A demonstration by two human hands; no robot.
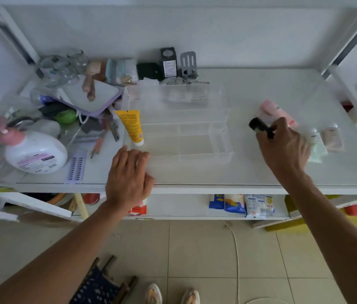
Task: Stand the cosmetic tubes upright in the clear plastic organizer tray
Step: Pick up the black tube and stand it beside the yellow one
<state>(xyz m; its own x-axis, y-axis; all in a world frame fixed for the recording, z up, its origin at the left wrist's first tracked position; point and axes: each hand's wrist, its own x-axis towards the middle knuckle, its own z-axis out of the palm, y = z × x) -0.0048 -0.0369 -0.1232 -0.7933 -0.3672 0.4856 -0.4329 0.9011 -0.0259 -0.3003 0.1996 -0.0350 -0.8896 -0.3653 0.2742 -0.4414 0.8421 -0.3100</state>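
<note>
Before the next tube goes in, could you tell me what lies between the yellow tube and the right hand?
Head view: only the clear organizer tray, its visible compartments empty, between yellow tube and right hand.

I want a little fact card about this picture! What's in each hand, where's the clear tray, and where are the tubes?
left hand: palm down at the tray's near left corner, holding nothing
right hand: grip closed on a black tube, right of the tray
clear organizer tray: middle of the white table, compartments look empty
yellow tube: at the tray's left edge, white cap down, leaning
pink tube: lying on the table behind the right hand
other tubes: lying flat, far right
pump bottle: far left among clutter
</note>
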